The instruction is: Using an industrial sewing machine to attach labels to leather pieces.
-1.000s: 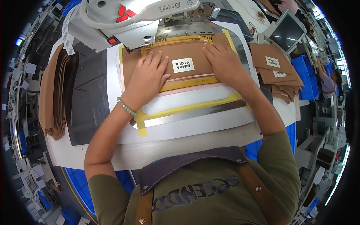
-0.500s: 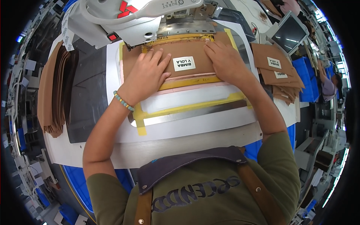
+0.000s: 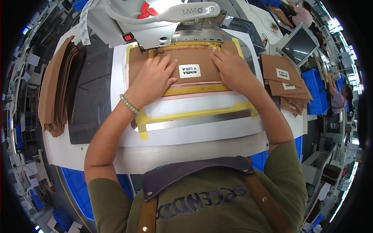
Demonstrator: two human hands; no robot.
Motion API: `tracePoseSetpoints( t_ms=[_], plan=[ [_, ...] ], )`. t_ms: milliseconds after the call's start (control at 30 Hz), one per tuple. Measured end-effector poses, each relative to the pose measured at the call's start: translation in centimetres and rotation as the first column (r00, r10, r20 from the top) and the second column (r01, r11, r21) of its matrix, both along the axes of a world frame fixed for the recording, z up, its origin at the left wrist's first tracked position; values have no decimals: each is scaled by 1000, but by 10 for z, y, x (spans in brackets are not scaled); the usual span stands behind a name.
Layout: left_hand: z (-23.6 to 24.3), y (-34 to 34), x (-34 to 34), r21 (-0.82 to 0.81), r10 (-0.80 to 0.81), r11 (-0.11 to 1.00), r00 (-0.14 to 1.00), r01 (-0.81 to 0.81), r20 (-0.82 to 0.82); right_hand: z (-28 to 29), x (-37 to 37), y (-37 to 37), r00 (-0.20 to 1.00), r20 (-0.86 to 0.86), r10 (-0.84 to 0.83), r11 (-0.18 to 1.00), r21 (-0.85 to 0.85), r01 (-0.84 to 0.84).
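left hand (image 3: 152, 77): I'm pressing it flat, fingers spread, on the left half of the brown panel (image 3: 186, 62). Not gripping anything.
right hand (image 3: 232, 70): I'm laying it flat, palm down with fingers loosely together, on the right half of the same panel.
brown panel: it's lying in the yellow-taped template (image 3: 194, 110) on the table (image 3: 175, 151), far edge tucked under the sewing machine head (image 3: 155, 19). The white label (image 3: 189, 71) is sitting mid-panel, between my two hands.
needle area: I'm keeping my left fingertips just beside the presser zone; can't tell whether the foot is down.
step: looks like I'm seating and squaring the panel in the template before stitching the label.
next move, my read: I'd be needing the panel flush to the tape edges, label centred, then both hands off and clear of the needle.
left stack (image 3: 58, 85): brown pieces piling at the far left of the table, well apart from my hands.
right stack (image 3: 285, 83): labelled brown pieces sitting right of the template, near the screen (image 3: 298, 46).
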State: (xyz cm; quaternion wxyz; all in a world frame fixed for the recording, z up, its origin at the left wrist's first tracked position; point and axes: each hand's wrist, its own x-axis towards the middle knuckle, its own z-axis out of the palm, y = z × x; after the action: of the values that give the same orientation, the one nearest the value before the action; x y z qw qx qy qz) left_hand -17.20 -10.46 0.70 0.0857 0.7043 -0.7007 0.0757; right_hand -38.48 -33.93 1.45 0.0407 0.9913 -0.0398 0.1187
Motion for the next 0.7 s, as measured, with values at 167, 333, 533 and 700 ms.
tracePoseSetpoints(
  t_ms=[167, 333, 533, 700],
  plan=[
    [0, -2, -5, 37, 61, 997, 998, -61, 5, -4, 3, -1, 997, 53, 50, 998, -34, -48],
    [-3, -10, -14, 37, 61, 998, 995, -59, -75, -5, 10, 0, 996, 51, 79, 996, -45, -76],
    [-4, -3, -14, -7, -3, 1000, 996, 2, -87, 1, 29, 16, 997, -6, 75, 997, 21, -75],
    [-2, 6, -1, -10, 4, 1000, 996, -5, -87, -2, 45, 30, 993, 32, 118, 993, -19, -117]
  ],
)
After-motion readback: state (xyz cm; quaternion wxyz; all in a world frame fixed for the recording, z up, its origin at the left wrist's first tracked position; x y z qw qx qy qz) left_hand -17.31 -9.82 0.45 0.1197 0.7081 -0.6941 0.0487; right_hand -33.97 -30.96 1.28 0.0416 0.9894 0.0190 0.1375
